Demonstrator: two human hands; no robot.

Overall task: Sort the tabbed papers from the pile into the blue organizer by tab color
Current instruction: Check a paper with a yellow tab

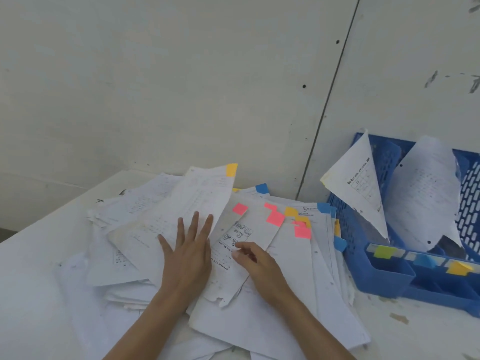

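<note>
A loose pile of white papers (pixel 283 289) covers the middle of the table, with pink, yellow and blue tabs sticking out at their far edges. My left hand (pixel 188 252) lies flat with straight fingers on a sheet carrying a yellow tab (pixel 231 169). My right hand (pixel 255 263) curls its fingers onto a sheet with printed drawings and a pink tab (pixel 275 218). The blue organizer (pixel 389 276) stands at the right, with green, blue and yellow labels on its front slots. Two sheets (pixel 363 188) lean inside it.
A white wall rises just behind the table, with a dark vertical seam (pixel 330 100). The table's left edge (pixel 39 224) runs diagonally. Bare white tabletop (pixel 28 294) lies left of the pile and at the near right (pixel 415 333).
</note>
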